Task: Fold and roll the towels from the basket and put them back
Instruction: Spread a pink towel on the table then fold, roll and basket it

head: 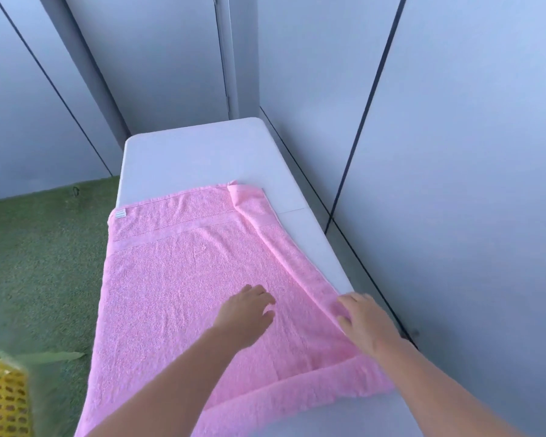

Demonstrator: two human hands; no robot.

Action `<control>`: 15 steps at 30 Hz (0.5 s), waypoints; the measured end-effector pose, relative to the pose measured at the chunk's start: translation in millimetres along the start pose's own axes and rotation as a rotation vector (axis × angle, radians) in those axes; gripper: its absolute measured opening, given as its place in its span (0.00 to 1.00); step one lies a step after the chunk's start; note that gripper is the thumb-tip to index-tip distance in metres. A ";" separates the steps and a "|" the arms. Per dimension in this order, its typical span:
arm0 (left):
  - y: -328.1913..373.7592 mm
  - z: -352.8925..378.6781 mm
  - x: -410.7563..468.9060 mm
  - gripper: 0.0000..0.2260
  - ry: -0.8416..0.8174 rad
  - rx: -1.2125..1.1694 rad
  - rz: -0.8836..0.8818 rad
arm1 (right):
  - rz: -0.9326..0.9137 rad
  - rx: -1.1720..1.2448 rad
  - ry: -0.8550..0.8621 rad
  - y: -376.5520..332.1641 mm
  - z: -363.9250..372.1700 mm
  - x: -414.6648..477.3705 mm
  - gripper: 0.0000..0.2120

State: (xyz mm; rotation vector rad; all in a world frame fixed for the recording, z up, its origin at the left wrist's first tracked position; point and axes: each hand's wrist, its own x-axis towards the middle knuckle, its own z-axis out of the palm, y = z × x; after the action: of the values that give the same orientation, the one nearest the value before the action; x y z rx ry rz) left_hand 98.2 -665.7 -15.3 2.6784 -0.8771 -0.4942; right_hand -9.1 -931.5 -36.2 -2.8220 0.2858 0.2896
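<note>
Towel pink, spread on table; left hand, right hand pressing flat; basket contents unseen.

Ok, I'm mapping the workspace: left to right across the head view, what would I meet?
Yellow basket, green turf floor, left hand, right hand, grey wall panel. Both hands are on the pink towel, which spans the middle.

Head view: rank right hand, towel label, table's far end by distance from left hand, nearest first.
From left hand:
1. Right hand, just to its right, at the towel fold.
2. Label, far-left towel corner.
3. Table's far end, beyond the towel.
</note>
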 end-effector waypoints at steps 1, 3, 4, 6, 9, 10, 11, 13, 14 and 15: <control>13.4 3.4 20.4 0.16 0.016 0.015 -0.002 | -0.065 -0.030 -0.013 0.4 2.1 7.8 0.22; 32.8 10.2 58.8 0.20 0.048 0.070 -0.014 | -0.199 -0.116 -0.008 3.7 5.8 24.1 0.24; 38.7 13.4 75.9 0.22 0.052 0.102 -0.033 | -0.245 -0.158 -0.004 7.7 8.6 31.0 0.25; 44.0 19.9 105.9 0.26 0.050 0.169 -0.064 | -0.266 -0.183 -0.015 19.5 15.0 40.4 0.26; 49.2 29.9 140.0 0.29 0.011 0.297 -0.078 | -0.256 -0.196 -0.037 39.0 19.1 44.6 0.27; 52.4 32.2 149.3 0.30 0.003 0.323 -0.077 | -0.248 -0.200 -0.020 43.7 18.2 45.8 0.27; 55.8 34.9 159.1 0.30 0.005 0.330 -0.075 | -0.234 -0.200 0.006 48.2 18.3 49.3 0.26; 63.8 37.6 176.8 0.29 0.021 0.288 -0.059 | -0.210 -0.188 0.051 49.6 15.2 56.6 0.26; 67.7 37.2 184.0 0.28 0.019 0.245 -0.031 | -0.217 -0.168 0.065 46.0 13.9 59.0 0.25; 72.0 34.4 192.2 0.27 0.013 0.189 0.011 | -0.244 -0.152 0.078 42.4 13.5 63.1 0.25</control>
State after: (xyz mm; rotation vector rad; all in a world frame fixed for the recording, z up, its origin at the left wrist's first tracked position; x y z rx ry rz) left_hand 192.8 -844.3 -64.9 2.8405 -0.9794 -0.4098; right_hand 39.7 -977.5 -74.3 -2.9822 -0.0687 0.1535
